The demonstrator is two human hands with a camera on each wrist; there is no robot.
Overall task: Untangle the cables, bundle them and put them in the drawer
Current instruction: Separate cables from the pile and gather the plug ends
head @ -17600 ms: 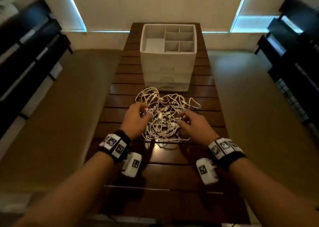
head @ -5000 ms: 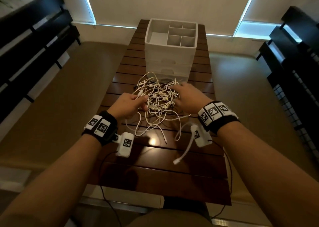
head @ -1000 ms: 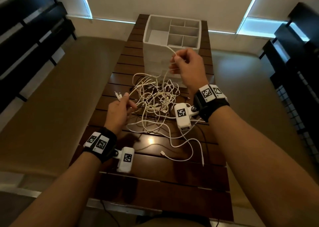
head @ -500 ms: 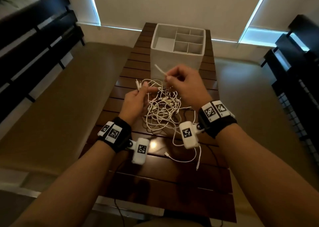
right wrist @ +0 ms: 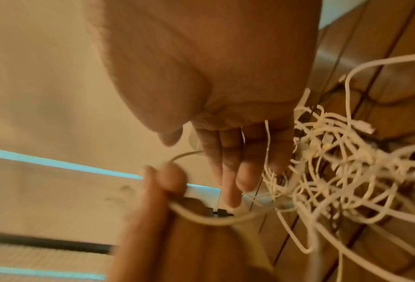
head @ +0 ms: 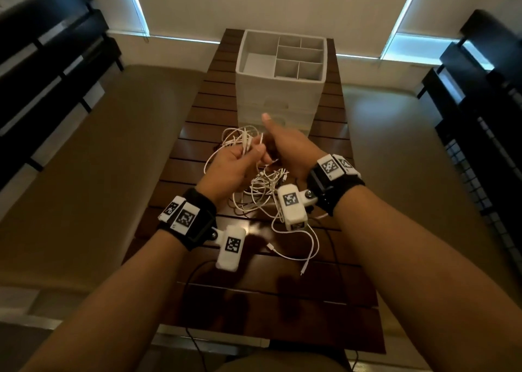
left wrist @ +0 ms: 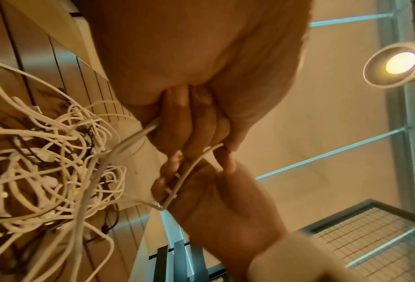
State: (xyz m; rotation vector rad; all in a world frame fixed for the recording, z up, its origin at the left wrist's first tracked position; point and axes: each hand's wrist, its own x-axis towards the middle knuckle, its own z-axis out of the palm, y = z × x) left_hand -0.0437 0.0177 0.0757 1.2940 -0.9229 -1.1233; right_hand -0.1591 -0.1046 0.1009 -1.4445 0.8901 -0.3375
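Note:
A tangle of white cables (head: pixel 262 185) lies on the dark slatted table (head: pixel 254 292), in front of a white drawer unit (head: pixel 278 97) whose drawers are closed. My left hand (head: pixel 234 165) is raised over the tangle and grips several strands, its fingers (left wrist: pixel 189 122) curled round them. Right beside it is my right hand (head: pixel 285 148), thumb stretched up. Its fingers (right wrist: pixel 235 162) lie straight, with thin strands running across them. The tangle (right wrist: pixel 346 171) hangs partly from both hands.
The drawer unit's open top is split into compartments (head: pixel 288 60). One loose cable end (head: pixel 299 247) trails toward me on the table. Tan benches flank the table on both sides, and dark shelving stands at the far left and right.
My right hand has stopped pinching the raised cable end; it has dropped and straightened its fingers, thumb up. My left hand has closed in beside it, still gripping strands.

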